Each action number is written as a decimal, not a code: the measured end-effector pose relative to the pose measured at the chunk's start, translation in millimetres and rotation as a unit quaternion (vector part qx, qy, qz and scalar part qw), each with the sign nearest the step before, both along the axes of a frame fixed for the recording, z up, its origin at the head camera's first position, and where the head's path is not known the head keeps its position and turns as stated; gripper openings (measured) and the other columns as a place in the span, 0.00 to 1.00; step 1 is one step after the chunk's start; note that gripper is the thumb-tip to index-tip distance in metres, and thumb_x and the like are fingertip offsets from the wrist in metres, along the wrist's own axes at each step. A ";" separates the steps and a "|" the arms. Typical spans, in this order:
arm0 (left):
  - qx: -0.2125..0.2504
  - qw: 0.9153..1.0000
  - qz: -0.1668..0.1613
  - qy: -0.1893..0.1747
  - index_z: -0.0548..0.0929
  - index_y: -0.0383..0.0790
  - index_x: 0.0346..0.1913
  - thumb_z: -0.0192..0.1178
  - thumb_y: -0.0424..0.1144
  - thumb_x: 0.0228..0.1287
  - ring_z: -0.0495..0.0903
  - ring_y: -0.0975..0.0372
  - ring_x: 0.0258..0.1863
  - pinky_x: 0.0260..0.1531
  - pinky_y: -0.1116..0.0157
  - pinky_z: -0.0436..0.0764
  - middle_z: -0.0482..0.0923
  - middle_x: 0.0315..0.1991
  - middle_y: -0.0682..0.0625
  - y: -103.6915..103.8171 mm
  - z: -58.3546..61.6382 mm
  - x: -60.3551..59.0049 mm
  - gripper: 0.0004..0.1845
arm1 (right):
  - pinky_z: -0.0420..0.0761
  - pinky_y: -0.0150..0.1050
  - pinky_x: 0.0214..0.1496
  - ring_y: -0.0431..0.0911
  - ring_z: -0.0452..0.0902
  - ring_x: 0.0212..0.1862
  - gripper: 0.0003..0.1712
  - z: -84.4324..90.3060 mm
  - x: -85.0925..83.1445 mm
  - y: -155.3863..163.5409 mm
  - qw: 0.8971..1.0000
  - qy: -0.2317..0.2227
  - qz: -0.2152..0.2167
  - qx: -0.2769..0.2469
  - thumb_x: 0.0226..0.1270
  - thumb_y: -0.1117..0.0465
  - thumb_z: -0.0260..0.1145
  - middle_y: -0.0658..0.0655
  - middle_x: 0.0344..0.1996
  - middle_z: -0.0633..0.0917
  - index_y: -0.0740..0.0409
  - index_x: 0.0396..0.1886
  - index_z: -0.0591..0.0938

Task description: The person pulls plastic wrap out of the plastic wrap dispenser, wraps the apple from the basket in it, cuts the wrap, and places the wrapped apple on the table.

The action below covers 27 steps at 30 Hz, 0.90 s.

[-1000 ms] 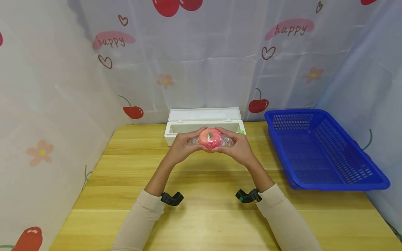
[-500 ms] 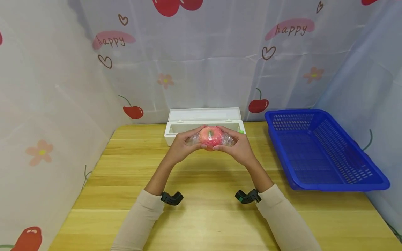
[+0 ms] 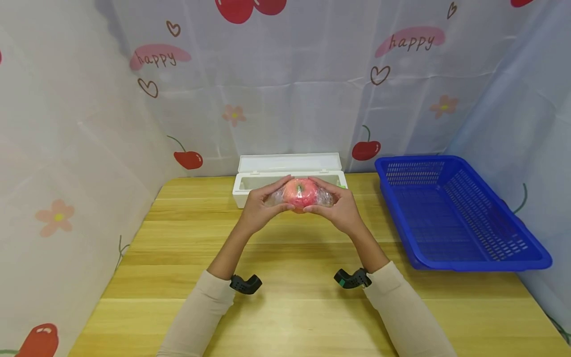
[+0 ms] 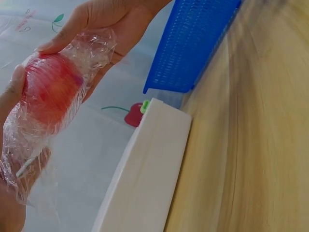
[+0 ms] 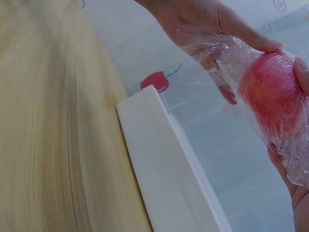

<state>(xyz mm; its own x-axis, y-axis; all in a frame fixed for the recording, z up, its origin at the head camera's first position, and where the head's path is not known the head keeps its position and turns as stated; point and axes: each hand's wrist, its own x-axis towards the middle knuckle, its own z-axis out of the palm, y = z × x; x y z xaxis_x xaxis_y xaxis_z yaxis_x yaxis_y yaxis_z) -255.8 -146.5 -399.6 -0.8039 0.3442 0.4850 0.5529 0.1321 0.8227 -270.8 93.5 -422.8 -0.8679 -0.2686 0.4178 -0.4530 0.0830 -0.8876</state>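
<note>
A red apple (image 3: 301, 192) covered in clear plastic wrap is held up between both hands, above the table and in front of a white box. My left hand (image 3: 263, 204) grips its left side, thumb at the front and fingers behind. From the right, my right hand (image 3: 340, 206) grips it the same way. Crumpled wrap (image 4: 94, 46) bunches out at both sides of the apple into the palms. In the right wrist view the film lies tight over the apple (image 5: 273, 92), and loose folds (image 5: 227, 53) reach the other hand.
Behind the hands stands the long white box (image 3: 241, 199), its lid (image 3: 290, 162) raised, with a small green piece (image 4: 145, 106) at its right end. A blue perforated basket (image 3: 415, 248) sits at the right of the wooden table (image 3: 285, 317). Printed curtains enclose the table.
The apple has risen slightly and tipped a little between the hands. Both hands keep their grip; the box and basket stay put.
</note>
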 end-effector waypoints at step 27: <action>-0.035 0.999 -0.008 -0.037 0.72 0.48 0.74 0.72 0.37 0.63 0.81 0.58 0.56 0.48 0.66 0.85 0.75 0.68 0.48 -7.6 -23.8 -16.9 0.36 | 0.84 0.34 0.54 0.54 0.78 0.61 0.39 0.8 1.0 -1.3 1.000 -0.004 -0.003 0.009 0.56 0.67 0.80 0.58 0.64 0.81 0.51 0.69 0.79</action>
<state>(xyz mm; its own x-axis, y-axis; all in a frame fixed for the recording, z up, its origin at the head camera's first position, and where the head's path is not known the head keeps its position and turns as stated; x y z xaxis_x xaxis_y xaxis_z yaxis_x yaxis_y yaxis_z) -272.8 -154.0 -423.4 -0.8307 0.3881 0.3993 0.4939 0.1826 0.8501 -269.7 92.2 -422.0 -0.8732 -0.2700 0.4058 -0.4451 0.1021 -0.8897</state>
